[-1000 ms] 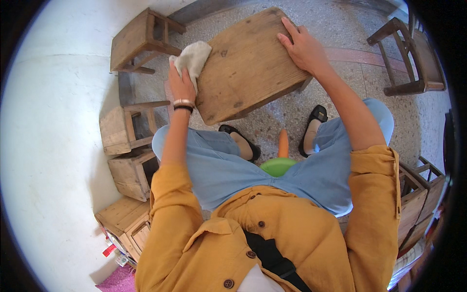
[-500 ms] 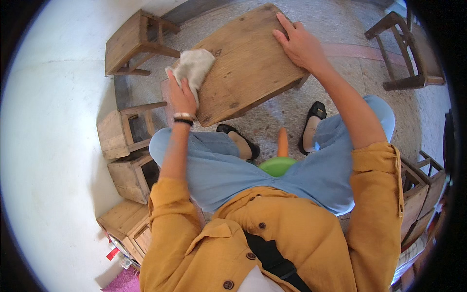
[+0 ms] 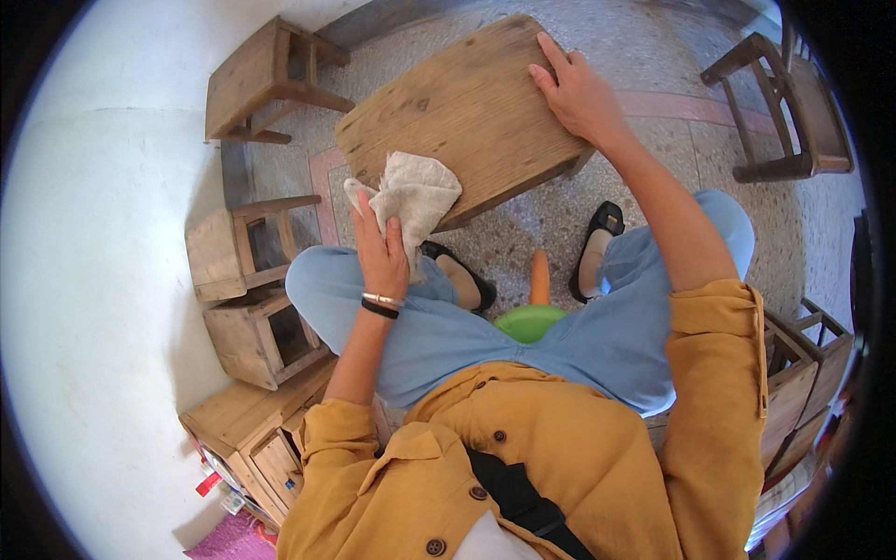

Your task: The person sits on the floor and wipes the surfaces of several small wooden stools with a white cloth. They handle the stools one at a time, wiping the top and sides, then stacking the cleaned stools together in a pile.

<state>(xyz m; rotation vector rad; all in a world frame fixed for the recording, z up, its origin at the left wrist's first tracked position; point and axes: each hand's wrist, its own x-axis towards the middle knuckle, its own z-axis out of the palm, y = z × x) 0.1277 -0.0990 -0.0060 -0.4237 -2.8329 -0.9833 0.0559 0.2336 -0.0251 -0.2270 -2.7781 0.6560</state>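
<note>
Head cam: the left hand (image 3: 381, 247) had hold of a crumpled off-white cloth (image 3: 425, 182), lying at its 1 o'clock and bunched over the 7 o'clock corner of a wooden stool (image 3: 471, 103). Stool's long axis ran 8 to 2, brown top, dark knots. The right hand (image 3: 579, 98) was way further from the cloth, fingers just laid loosely on the stool's 2 o'clock end.
</note>
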